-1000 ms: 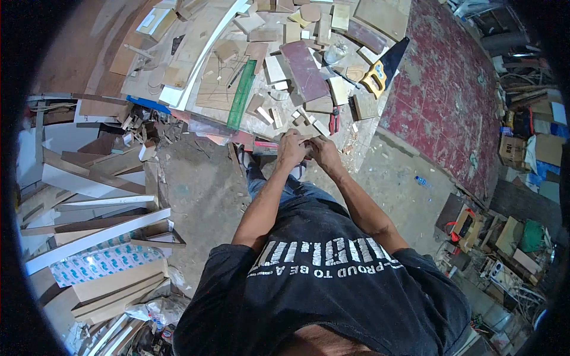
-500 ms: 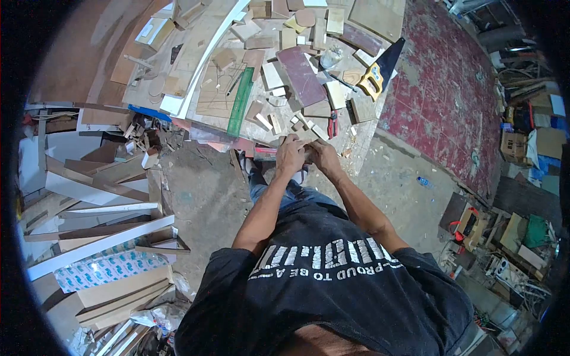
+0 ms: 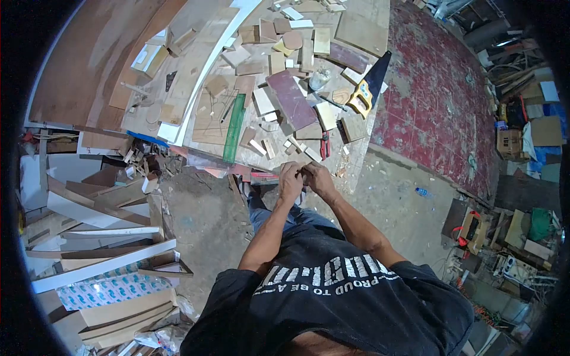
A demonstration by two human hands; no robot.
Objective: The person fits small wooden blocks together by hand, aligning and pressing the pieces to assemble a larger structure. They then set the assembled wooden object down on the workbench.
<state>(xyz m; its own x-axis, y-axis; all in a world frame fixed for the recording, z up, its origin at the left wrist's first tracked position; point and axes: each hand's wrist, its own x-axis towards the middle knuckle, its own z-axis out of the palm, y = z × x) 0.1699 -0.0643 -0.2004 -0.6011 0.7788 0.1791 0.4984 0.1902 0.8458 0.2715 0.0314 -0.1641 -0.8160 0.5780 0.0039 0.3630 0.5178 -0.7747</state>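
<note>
My left hand [image 3: 291, 180] and my right hand [image 3: 319, 179] meet at the front edge of the wooden workbench [image 3: 270, 164]. Both have curled fingers, closed around something too small and hidden to name. Just beyond them lie small wood offcuts [image 3: 295, 144] and a red cutter [image 3: 325, 145]. A green ruler [image 3: 234, 127] rests to the left on a marked board, with a pencil [image 3: 227, 111] beside it. Further back are a maroon board [image 3: 292, 99], a clear jar [image 3: 319, 79] and a handsaw [image 3: 369, 87] with a yellow handle.
Wood shavings [image 3: 341, 173] lie at the bench edge on the right. Stacked boards and scraps [image 3: 107, 237] fill the floor at left. A dusty red surface [image 3: 433, 95] is at right, with a plastic bottle [image 3: 422, 192] on the floor and clutter beyond.
The view has shifted, so the bench and both hands appear lower in the picture. My hands remain close together at the bench edge, fingers still curled.
</note>
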